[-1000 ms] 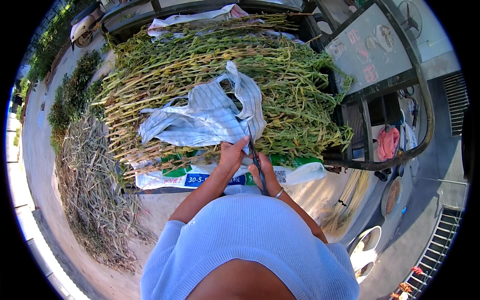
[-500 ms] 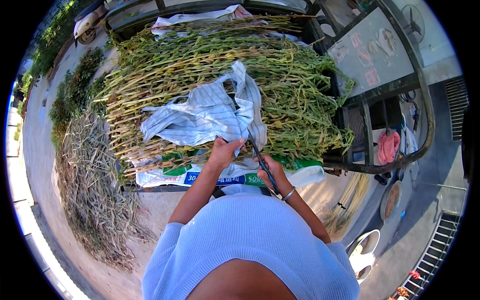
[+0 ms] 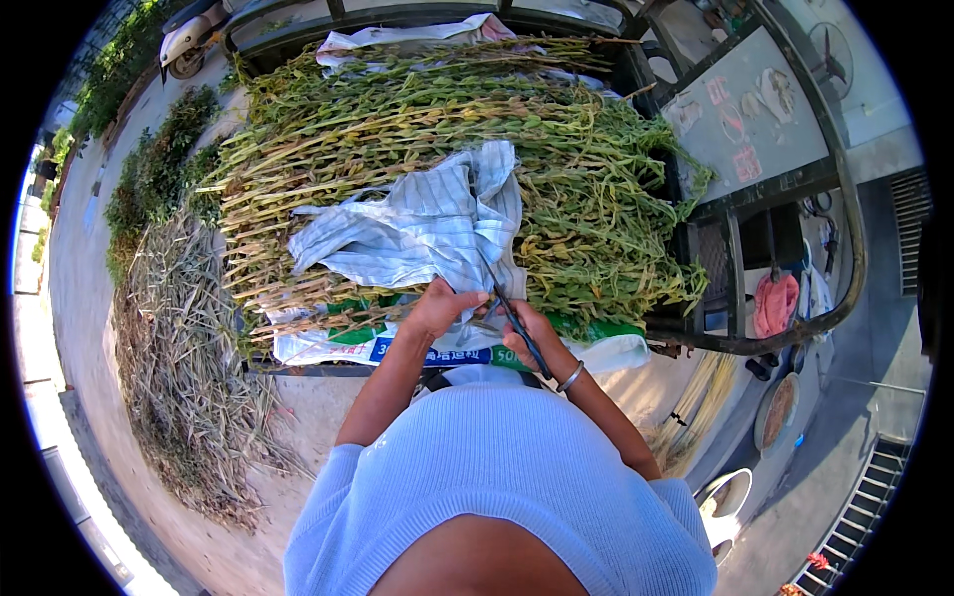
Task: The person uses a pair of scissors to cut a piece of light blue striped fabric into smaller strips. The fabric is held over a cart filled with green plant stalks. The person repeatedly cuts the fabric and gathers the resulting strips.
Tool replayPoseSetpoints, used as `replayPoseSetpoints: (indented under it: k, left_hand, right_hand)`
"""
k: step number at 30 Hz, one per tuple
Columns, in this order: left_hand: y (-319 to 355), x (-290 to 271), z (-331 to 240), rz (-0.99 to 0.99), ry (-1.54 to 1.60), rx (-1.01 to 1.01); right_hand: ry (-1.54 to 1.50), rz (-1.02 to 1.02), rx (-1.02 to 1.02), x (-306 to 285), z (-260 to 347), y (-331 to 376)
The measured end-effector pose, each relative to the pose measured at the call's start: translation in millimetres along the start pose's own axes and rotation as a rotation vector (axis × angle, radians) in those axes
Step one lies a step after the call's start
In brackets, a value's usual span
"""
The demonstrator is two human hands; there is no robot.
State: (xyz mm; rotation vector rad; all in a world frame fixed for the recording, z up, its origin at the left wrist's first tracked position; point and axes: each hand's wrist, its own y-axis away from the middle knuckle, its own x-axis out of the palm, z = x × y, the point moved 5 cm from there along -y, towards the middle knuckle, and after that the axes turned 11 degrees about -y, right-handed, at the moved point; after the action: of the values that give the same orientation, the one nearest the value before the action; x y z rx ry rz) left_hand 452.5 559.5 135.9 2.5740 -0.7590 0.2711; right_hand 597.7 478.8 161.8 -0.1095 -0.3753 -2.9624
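Observation:
A pale blue-white striped cloth [image 3: 417, 223] lies crumpled over cut green and yellow stalks [image 3: 596, 189]. My left hand [image 3: 442, 310] is closed on the cloth's near edge, thumb pointing right. In my right hand [image 3: 529, 333] is a long, slim, dark-handled blade [image 3: 534, 350], held slantwise. Its handle end points back toward my body. The upper part of the blade meets the cloth beside my left fingertips; its exact shape is partly hidden there. Under the stalks' near edge shows a white, blue and green printed sack [image 3: 616, 351], just beyond my waist.
The stalks fill a cart bed with a dark metal frame [image 3: 845, 228]. At left, dry stalks [image 3: 189, 397] are heaped on the concrete. A pink cloth [image 3: 775, 303] hangs at right, above a round tray [image 3: 777, 412]. A white bucket [image 3: 728, 494] stands lower right.
The upper part of the cloth has sunk and folded toward me. Both hands stay close together with the same holds; my left thumb sits slightly lower. The whole view has shifted a little.

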Motion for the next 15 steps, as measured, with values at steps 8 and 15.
replayPoseSetpoints:
  k: [8,15]
  left_hand:
    - [4,-4,-8,-0.022,-0.102,0.034]
    - [3,0,-11,-0.027,-0.102,-0.029]
  right_hand:
    - [-0.049,0.018,0.145,1,-3,9]
    - [-0.274,0.078,0.047,11,4,9]
